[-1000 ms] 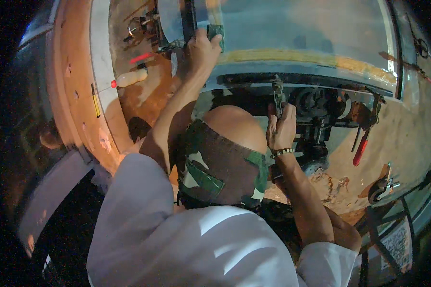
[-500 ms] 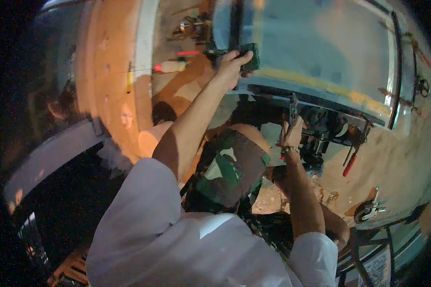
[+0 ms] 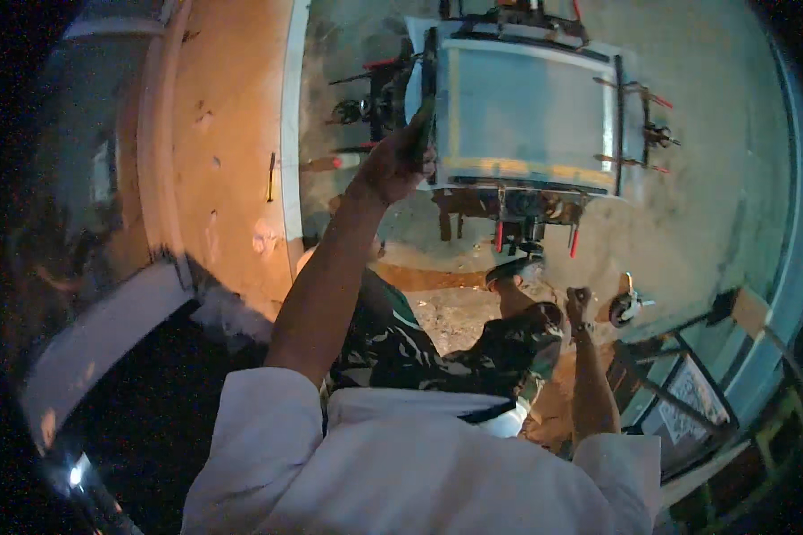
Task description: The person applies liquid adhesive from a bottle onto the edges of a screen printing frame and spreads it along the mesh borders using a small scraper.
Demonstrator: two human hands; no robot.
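Note:
My left hand (image 3: 388,174) grips a dark green block (image 3: 417,134) at the left edge of a framed rectangular panel (image 3: 517,102), which has pale blue-grey surface and yellow strips along its left and front sides. Clamps with red handles (image 3: 575,236) and black fixtures surround the frame. My right hand (image 3: 579,308) is down beside my bent knee, below the panel, with fingers closed; what is in them, if anything, is too small to make out.
A caster wheel (image 3: 622,310) lies right of my right hand. A yellow-handled tool (image 3: 270,178) lies on the orange board (image 3: 219,107) at left. A dark metal frame with a light panel (image 3: 687,401) stands at lower right, and a grey bar (image 3: 98,348) crosses at lower left.
My right hand has left the front clamp and moved down and rightward toward my knee. The view has shifted, showing the whole framed panel smaller. My left hand still holds the block.

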